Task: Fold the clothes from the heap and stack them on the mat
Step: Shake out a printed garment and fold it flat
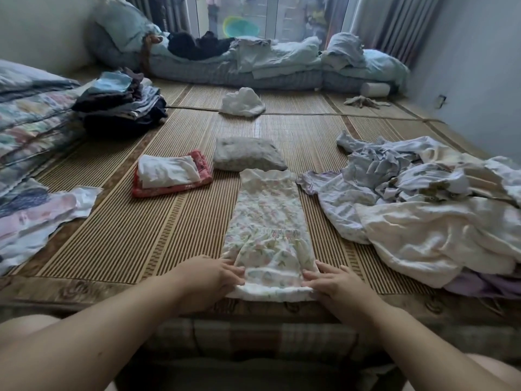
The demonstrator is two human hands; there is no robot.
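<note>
The left hand [217, 275] had its grip closed on the near-left corner of a floral garment [267, 221], fingers curled over the top of the cloth and pinching the hem. The right hand [335, 283] mirrored it at the near-right corner, fingers laid across the fabric and the grip closed on the same hem (the thumb was hidden under the cloth). Between the two hands the hem was raised a little into a thick rolled edge.

The garment lay flat as a long narrow strip on the bamboo mat [169, 227], running straight away from the person, its far end just touching a grey folded bundle [248, 153]. Left of that bundle sat a small stack [172, 173], a white piece on top of a red patterned one. To the right of the garment, just beside it, spread the heap of unfolded clothes [423, 210], pale blue, cream and lilac, all rumpled. A crumpled white cloth [242, 103] lay farther back on the mat. At the far left stood a taller pile of dark folded clothes [121, 105], with a patterned quilt [28, 117] beside it and pale loose clothing [42, 218] nearer. Pale blue bedding [253, 66] lined the far edge under the window.
</note>
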